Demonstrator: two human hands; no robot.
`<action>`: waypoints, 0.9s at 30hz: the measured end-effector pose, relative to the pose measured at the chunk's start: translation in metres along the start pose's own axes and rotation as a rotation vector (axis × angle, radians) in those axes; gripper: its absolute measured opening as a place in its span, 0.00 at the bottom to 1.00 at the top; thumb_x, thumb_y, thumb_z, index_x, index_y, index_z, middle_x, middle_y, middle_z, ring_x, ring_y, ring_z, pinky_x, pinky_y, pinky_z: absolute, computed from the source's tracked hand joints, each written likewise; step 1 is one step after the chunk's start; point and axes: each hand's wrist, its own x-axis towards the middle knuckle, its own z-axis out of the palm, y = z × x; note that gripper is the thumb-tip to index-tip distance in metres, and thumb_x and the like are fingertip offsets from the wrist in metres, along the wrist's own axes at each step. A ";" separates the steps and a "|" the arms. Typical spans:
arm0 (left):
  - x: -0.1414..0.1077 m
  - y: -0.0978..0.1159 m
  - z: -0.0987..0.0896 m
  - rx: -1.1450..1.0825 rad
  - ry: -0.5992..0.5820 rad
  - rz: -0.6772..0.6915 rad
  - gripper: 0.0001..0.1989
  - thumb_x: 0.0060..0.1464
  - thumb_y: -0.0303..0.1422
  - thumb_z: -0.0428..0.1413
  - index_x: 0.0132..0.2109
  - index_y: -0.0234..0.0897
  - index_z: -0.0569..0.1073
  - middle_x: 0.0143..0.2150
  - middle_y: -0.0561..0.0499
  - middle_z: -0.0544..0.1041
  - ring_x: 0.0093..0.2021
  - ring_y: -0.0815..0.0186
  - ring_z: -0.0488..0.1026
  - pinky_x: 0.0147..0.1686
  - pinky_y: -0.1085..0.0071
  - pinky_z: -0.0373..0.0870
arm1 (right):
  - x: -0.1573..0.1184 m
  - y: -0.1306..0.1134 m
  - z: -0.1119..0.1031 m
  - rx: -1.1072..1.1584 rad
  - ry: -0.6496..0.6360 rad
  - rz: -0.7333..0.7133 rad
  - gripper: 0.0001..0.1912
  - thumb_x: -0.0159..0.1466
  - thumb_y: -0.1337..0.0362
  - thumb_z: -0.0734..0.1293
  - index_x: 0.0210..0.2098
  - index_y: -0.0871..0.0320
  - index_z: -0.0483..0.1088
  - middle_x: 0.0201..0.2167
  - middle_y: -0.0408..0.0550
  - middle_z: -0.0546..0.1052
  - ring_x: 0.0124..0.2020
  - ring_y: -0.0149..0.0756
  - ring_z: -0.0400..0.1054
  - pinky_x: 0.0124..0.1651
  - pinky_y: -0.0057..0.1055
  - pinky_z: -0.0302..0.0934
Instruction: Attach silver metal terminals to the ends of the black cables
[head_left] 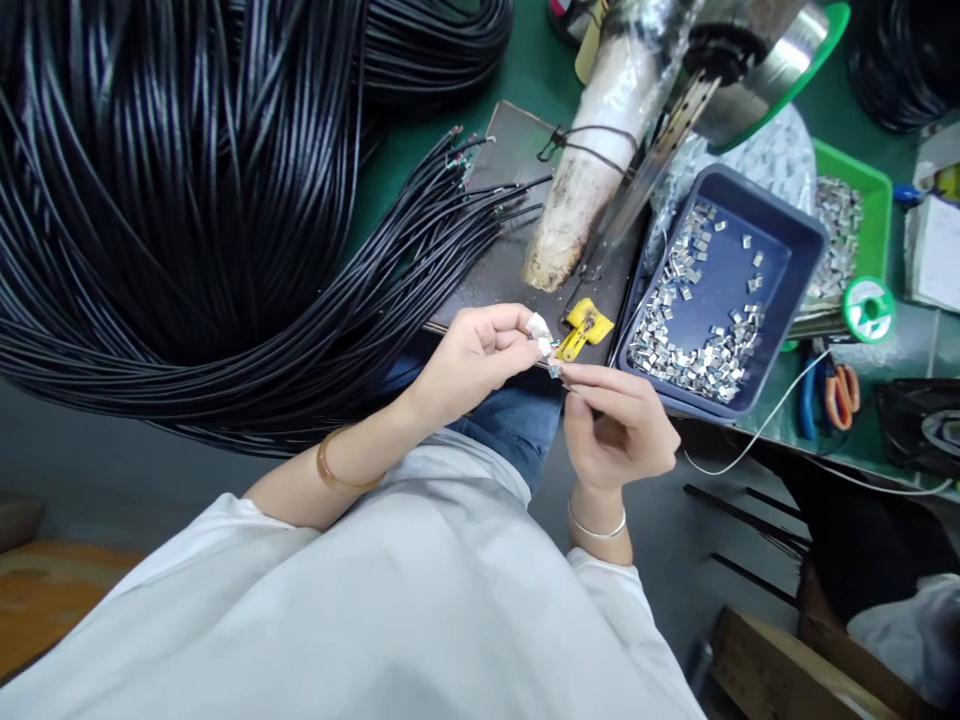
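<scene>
Close to the bench edge, my left hand pinches what looks like the end of a cable. Short thin coloured wires poke out past its fingertips, which have white wrapping on them. Opposite, my right hand pinches a tiny silvery metal connector right at those wires. Whether wires and connector touch is too small to tell. Just beyond the fingertips sits a yellow-wrapped holder. Many black cables with stripped ends fan out left of my hands.
A blue tray of small metal connectors stands on the right, with a green tray behind it. A wrapped white tube slants down over the bench. Pliers and a solder spool lie farther right. A person's dark-clothed leg shows lower right.
</scene>
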 end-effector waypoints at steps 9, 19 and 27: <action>0.000 -0.002 -0.003 0.041 0.024 0.027 0.12 0.48 0.37 0.67 0.33 0.34 0.75 0.21 0.58 0.67 0.19 0.78 0.58 0.19 0.78 0.53 | 0.002 -0.001 0.001 0.066 0.014 0.245 0.06 0.64 0.70 0.66 0.39 0.53 0.70 0.41 0.43 0.81 0.41 0.35 0.79 0.42 0.39 0.77; 0.004 -0.002 -0.005 0.193 0.106 0.123 0.08 0.48 0.34 0.65 0.31 0.34 0.79 0.19 0.58 0.67 0.19 0.78 0.57 0.20 0.78 0.55 | 0.003 0.005 0.005 -0.140 -0.049 0.086 0.07 0.62 0.69 0.69 0.37 0.51 0.71 0.42 0.41 0.82 0.40 0.34 0.79 0.44 0.36 0.74; 0.011 0.002 -0.001 0.172 0.124 0.142 0.04 0.46 0.30 0.64 0.29 0.32 0.78 0.25 0.55 0.76 0.24 0.75 0.69 0.28 0.78 0.67 | 0.005 0.010 0.009 -0.220 -0.036 0.027 0.06 0.62 0.69 0.69 0.36 0.51 0.70 0.42 0.41 0.83 0.40 0.34 0.79 0.42 0.35 0.75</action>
